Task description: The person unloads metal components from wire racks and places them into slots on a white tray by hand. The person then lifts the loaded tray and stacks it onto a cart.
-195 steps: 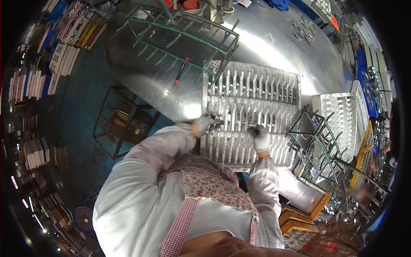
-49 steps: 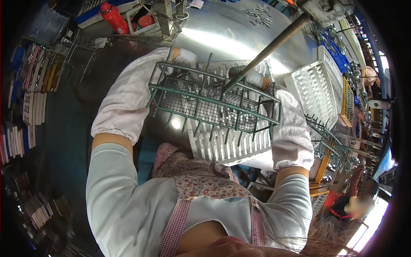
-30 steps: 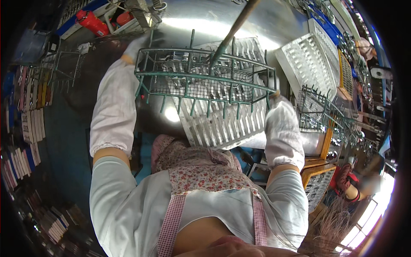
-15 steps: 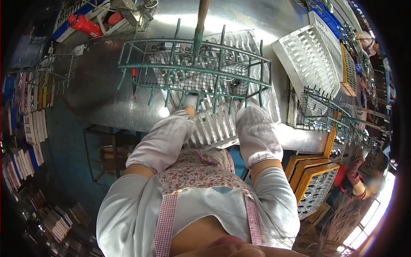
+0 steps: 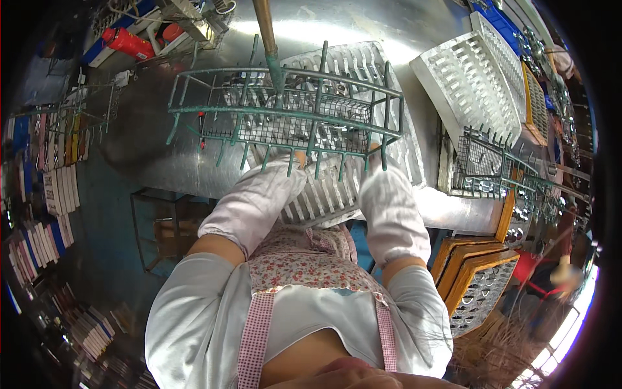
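Note:
A green coated wire rack (image 5: 314,118) with a mesh bottom and several prongs hangs over the steel table, its brown-topped rod (image 5: 264,29) rising toward the far edge. Under it lies a pale slotted metal tray (image 5: 324,194), tilted across the table. Small shiny metal parts show through the mesh, too blurred to name. My left hand (image 5: 300,158) is behind the rack's lower prongs, over the tray. My right hand (image 5: 375,154) reaches in at the rack's right end. The rack hides the fingers of both hands. White sleeve covers wrap both forearms.
More slotted trays (image 5: 463,81) lean at the right, beside another green rack (image 5: 483,162). Wooden-framed trays (image 5: 479,285) of shiny parts stack below. A red bottle (image 5: 128,43) lies far left; a thin red-and-black tool (image 5: 201,129) is near the rack. Someone sits at the far right.
The green rack has shifted slightly left. My left hand has moved right, nearer the middle of the tray. At the far right the other person has changed posture.

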